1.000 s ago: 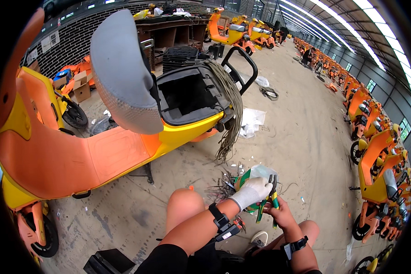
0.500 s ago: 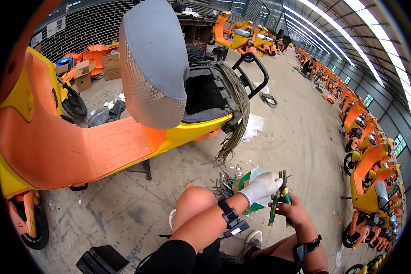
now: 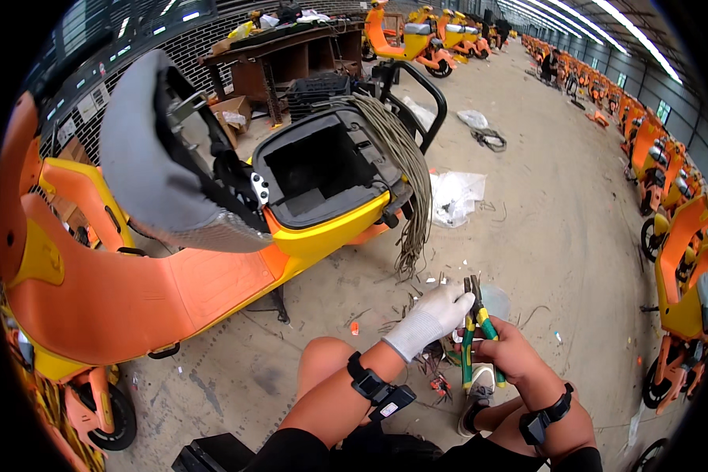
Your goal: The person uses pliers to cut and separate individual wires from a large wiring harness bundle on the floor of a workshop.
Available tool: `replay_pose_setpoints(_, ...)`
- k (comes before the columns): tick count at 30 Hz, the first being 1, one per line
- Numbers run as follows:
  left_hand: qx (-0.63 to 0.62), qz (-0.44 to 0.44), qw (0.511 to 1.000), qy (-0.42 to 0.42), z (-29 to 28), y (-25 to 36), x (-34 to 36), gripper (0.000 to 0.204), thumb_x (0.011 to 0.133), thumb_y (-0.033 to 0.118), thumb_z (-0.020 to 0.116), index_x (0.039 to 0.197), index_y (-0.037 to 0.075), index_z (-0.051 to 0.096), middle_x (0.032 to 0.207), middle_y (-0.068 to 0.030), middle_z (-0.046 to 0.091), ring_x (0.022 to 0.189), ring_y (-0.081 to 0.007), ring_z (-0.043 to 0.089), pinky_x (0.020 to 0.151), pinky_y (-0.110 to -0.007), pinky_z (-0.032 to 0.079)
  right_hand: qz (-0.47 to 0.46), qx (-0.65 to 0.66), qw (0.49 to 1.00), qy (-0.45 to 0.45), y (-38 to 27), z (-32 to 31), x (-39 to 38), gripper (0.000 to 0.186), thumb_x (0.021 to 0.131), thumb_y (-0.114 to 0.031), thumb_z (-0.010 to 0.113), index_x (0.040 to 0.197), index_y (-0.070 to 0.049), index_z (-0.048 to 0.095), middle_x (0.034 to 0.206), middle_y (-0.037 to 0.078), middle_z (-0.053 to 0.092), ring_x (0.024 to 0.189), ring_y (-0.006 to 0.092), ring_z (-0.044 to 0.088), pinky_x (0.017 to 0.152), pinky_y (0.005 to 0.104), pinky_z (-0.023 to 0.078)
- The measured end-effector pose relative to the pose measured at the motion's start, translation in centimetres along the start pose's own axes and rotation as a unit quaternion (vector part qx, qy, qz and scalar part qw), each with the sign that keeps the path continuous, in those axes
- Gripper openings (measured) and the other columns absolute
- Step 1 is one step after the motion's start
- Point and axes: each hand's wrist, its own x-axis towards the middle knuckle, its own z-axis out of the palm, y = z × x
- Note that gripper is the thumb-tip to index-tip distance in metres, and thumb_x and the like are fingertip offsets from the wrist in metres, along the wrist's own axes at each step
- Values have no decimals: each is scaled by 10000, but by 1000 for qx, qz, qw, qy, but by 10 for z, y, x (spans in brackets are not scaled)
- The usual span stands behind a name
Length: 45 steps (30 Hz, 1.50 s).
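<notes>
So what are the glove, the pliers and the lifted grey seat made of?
The glove looks like matte knitted cloth, from its finely textured cuff. The pliers seem metal, with dark grey tips; their smooth green-and-yellow handles look plastic or rubber covered. The seat has a smooth, softly creased grey skin, perhaps vinyl or fake leather.

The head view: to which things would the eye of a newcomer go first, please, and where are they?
Probably first to the big orange and yellow scooter at left, its grey seat tipped up and a bundle of cords hanging over its rear. Next, at lower centre, come the green and yellow pliers in the bare right hand, beside the gloved left hand. Along the right side stretches a long row of scooters.
</notes>
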Motion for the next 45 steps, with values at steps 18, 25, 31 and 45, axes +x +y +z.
replay_pose_setpoints(18, -166, -172, 964, -116, 1, 20, -3, 345, 1009, 292, 489, 872, -1, 608, 654, -25, 576, 568, -90, 526, 541, -248, 435, 47, -188, 974, -115, -26, -54, 10, 500, 851, 54, 524, 1342, -35, 498, 1103, 74, 630, 984, 156, 603, 881, 301, 490)
replay_pose_setpoints(25, -159, -168, 972, -31, -5, 11, 3, 331, 1004, 298, 492, 871, 13, 594, 678, -33, 597, 591, -109, 555, 566, -259, 453, -2, -265, 955, -132, -30, -50, 44, 541, 824, -112, 625, 1346, -46, 497, 948, 176, 656, 875, 282, 649, 770, 359, 514)
replay_pose_setpoints(31, -20, -119, 992, 46, -3, 19, -9, 338, 991, 293, 495, 839, 1, 572, 669, -82, 607, 610, -192, 594, 597, -340, 476, -54, -272, 956, -101, -17, -36, 46, 511, 820, -108, 637, 1307, -26, 505, 1023, 187, 654, 957, 301, 639, 841, 378, 502)
replay_pose_setpoints(45, -140, -108, 982, -72, -28, 16, -59, 327, 1007, 282, 476, 939, -14, 597, 720, -59, 613, 635, -121, 584, 611, -276, 484, -87, -274, 948, -133, -3, -18, 10, 472, 825, -21, 562, 1289, -42, 481, 844, 111, 596, 723, 189, 608, 625, 342, 502)
